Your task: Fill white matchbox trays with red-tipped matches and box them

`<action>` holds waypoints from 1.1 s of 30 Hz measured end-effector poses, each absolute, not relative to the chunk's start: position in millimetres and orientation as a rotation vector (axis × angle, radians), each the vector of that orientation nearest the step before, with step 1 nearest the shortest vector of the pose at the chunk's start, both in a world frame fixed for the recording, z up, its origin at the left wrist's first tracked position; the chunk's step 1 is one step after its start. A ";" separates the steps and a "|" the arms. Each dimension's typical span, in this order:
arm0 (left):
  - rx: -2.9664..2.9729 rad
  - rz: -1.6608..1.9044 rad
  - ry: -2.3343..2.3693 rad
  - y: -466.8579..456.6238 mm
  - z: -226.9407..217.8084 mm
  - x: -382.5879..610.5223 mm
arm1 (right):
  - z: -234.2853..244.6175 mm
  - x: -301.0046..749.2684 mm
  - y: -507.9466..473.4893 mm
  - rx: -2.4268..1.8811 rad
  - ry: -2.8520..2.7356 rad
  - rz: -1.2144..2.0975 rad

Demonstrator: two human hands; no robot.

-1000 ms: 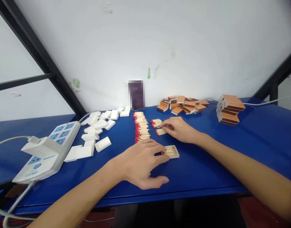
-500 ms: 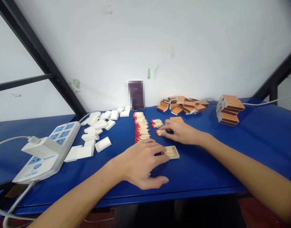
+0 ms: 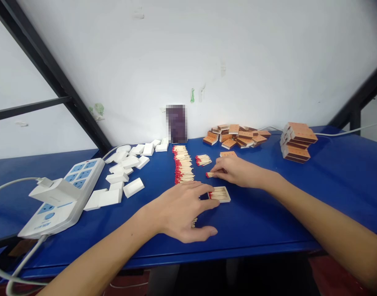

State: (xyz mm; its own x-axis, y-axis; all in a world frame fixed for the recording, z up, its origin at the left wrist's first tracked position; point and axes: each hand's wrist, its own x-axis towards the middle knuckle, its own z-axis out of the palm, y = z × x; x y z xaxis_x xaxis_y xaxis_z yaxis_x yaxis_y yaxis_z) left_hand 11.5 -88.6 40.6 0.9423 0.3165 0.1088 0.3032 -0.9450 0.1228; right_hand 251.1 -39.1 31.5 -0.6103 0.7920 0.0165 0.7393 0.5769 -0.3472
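Observation:
My left hand is open, fingers spread, its fingertips at the left end of a white matchbox tray. Red-tipped matches lie inside that tray. Just beyond it, my right hand pinches a small bunch of matches, with the red heads sticking out to the left. A loose little pile of matches rests behind the pinched bunch. To the left runs a long row of matches, heads facing left; its near end is partly hidden by my left hand.
White matchbox trays are scattered on the left, beside a power strip with a plugged-in adapter. Orange matchboxes are heaped at the back, one matchbox lies nearer, and a stack of matchboxes stands at right on the blue table.
My right hand has drawn its bunch of matches slightly right and nearer to me, its fingers closing more tightly. The tray has shifted a little left and away from me beside my left fingers.

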 end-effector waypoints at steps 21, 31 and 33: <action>3.040 0.270 0.616 -83.7 36.4 7.6 | 30.2 258.2 -37.6 -1.339 -2.681 0.185; 3.028 0.247 0.634 -85.3 39.8 6.4 | 26.9 260.2 -35.6 -1.355 -2.618 0.326; 3.030 0.247 0.632 -84.8 39.2 6.5 | 26.4 260.5 -34.6 -1.354 -2.608 0.359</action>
State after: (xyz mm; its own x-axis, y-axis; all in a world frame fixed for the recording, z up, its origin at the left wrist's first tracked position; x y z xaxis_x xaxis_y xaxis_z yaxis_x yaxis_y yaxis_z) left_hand 6.5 -84.8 39.2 0.9045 0.4002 0.1476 0.3945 -0.9164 0.0676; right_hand 260.5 -34.6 26.4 -0.5686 0.8212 0.0485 0.7776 0.5558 -0.2940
